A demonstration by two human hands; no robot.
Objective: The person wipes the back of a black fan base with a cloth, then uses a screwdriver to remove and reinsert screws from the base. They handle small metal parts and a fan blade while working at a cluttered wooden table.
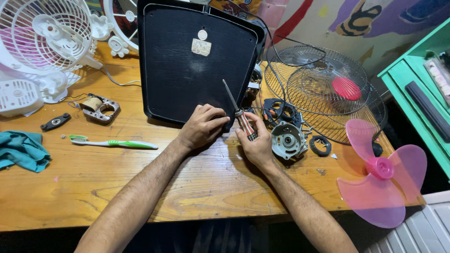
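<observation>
A black square fan base (187, 70) stands tilted up on the wooden table (197, 187), its flat underside facing me. My left hand (202, 126) grips its lower right corner. My right hand (255, 143) holds a screwdriver (236, 110) with a red and white striped handle, its shaft pointing up and to the left over the base. A grey fan motor (287, 140) lies just right of my right hand.
Metal wire fan guards (328, 89) lie at the right rear, with a pink fan blade (379, 173) at the table's right edge. A white fan (42, 42), a small coil part (96, 107), a green toothbrush (115, 143) and a teal cloth (21, 150) sit at left. A green shelf (417, 89) stands at right.
</observation>
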